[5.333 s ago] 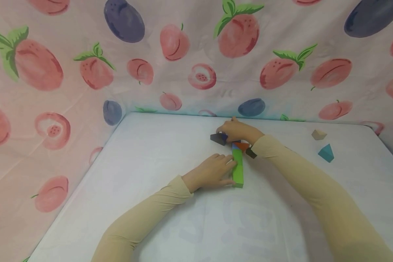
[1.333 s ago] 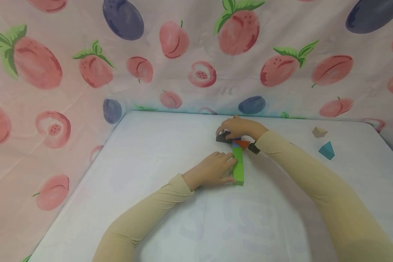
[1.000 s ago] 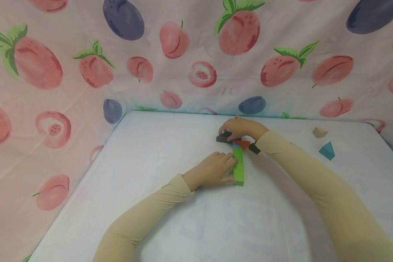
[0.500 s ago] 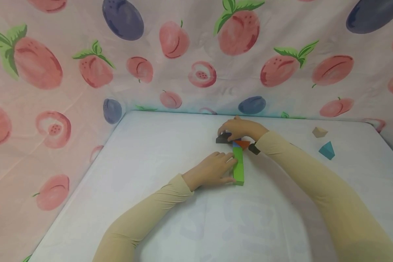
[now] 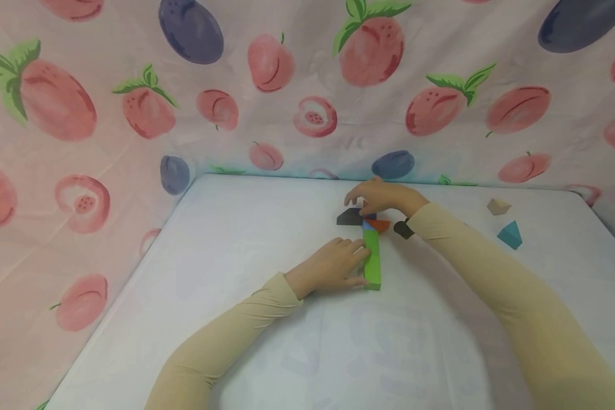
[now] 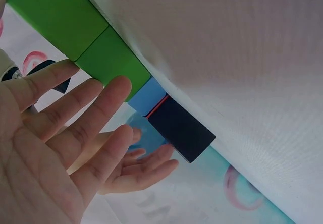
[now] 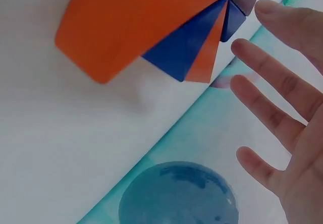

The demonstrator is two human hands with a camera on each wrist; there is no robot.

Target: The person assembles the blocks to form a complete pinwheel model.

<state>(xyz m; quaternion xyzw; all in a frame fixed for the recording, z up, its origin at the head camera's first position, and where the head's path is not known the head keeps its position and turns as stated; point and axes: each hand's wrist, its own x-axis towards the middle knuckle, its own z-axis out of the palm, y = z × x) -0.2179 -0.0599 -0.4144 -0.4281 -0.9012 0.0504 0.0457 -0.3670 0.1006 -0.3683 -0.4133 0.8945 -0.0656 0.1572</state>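
Note:
Two green blocks (image 5: 372, 272) lie end to end on the white table. My left hand (image 5: 328, 266) rests along their left side, its fingers fairly straight in the left wrist view, with fingertips right at the green faces. Beyond them come a light blue piece (image 6: 147, 96) and an orange triangular block (image 5: 381, 226). A dark block with a sloped end (image 5: 349, 217) lies at the far left of the group, by a dark blue piece (image 7: 233, 22). My right hand (image 5: 381, 195) hovers over that far end, fingers spread and holding nothing; its thumb overlaps the dark block's edge.
A small dark block (image 5: 403, 229) sits right of the group, partly behind the right sleeve (image 5: 435, 228). Farther right are a beige block (image 5: 499, 206) and a teal block (image 5: 511, 235). A fruit-patterned cloth (image 5: 315, 148) hangs along the table's back edge.
My right hand first shifted the dark sloped block right, against the group, and turned it straighter. Now its fingers have come off and the hand has moved slightly right. The left hand stays in place.

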